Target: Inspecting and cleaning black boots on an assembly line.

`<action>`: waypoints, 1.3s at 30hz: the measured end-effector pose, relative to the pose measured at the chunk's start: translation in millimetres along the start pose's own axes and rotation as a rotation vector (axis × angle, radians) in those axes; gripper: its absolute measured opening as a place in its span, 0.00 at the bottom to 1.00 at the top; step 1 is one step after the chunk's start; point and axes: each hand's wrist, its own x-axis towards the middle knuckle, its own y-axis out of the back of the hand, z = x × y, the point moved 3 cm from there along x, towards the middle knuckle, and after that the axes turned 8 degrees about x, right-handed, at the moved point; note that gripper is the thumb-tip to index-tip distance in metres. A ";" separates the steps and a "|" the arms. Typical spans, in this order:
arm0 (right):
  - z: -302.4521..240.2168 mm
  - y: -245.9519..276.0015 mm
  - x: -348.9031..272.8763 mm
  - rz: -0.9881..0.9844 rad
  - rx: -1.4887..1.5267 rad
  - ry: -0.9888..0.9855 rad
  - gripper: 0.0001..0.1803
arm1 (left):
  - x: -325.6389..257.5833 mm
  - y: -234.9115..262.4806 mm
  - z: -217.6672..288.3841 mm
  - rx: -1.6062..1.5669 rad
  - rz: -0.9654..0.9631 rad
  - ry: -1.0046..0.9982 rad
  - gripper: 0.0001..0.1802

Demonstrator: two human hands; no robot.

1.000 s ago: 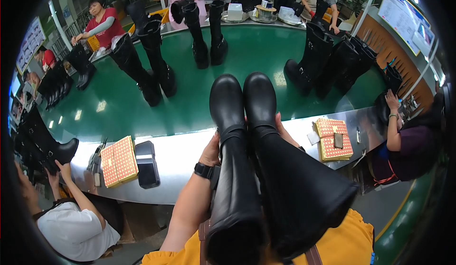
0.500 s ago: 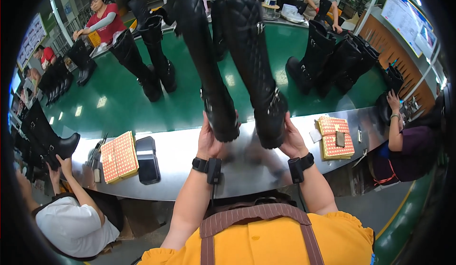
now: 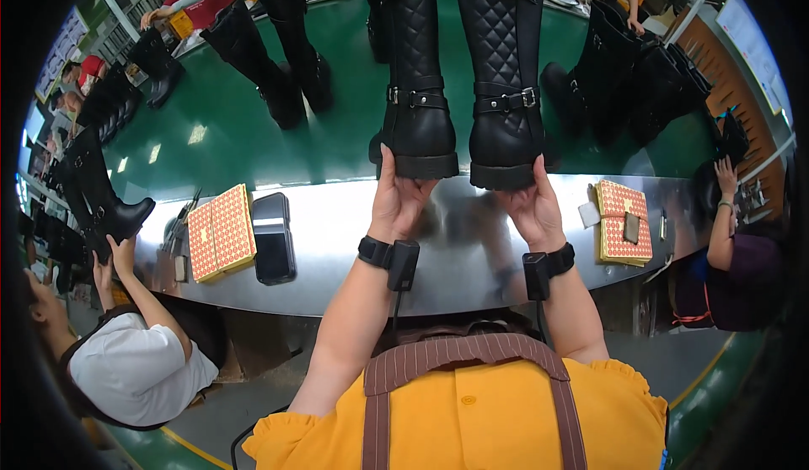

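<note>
Two tall black boots with quilted shafts and buckled ankle straps stand upright side by side in front of me, heels toward me. My left hand (image 3: 399,196) grips the left boot (image 3: 415,125) under its heel and sole, thumb up along the side. In the same way my right hand (image 3: 533,205) holds the right boot (image 3: 506,125) from below, with its thumb on the outer side of the heel. Both soles are above the shiny metal work edge (image 3: 455,226), and a narrow gap separates the heels. The fingertips are partly hidden beneath the soles.
On the metal edge lie a bundle of patterned cards (image 3: 221,232), a black phone (image 3: 274,238) and another card stack (image 3: 624,221). More black boots stand on the green table (image 3: 219,154). A person in white (image 3: 139,373) at left holds a boot; a person in purple (image 3: 742,276) sits at right.
The boots have gone from leaning and splayed to upright and parallel, their quilted backs now facing me. Both hands have moved farther away with them, and the whole view has shifted.
</note>
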 end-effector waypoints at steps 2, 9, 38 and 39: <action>1.2 -0.7 0.3 0.005 -0.012 -0.005 0.30 | 0.1 0.8 -0.4 0.045 0.014 -0.008 0.35; 1.0 -4.2 0.5 0.018 -0.050 0.034 0.32 | 0.6 -0.4 -1.8 0.007 0.009 -0.003 0.32; -3.8 13.3 -5.6 -0.006 -0.115 0.097 0.30 | -1.6 14.5 -7.1 0.095 0.002 0.028 0.34; -5.7 15.0 -6.9 -0.030 -0.123 0.090 0.31 | -2.5 13.0 -6.6 0.109 -0.009 0.022 0.34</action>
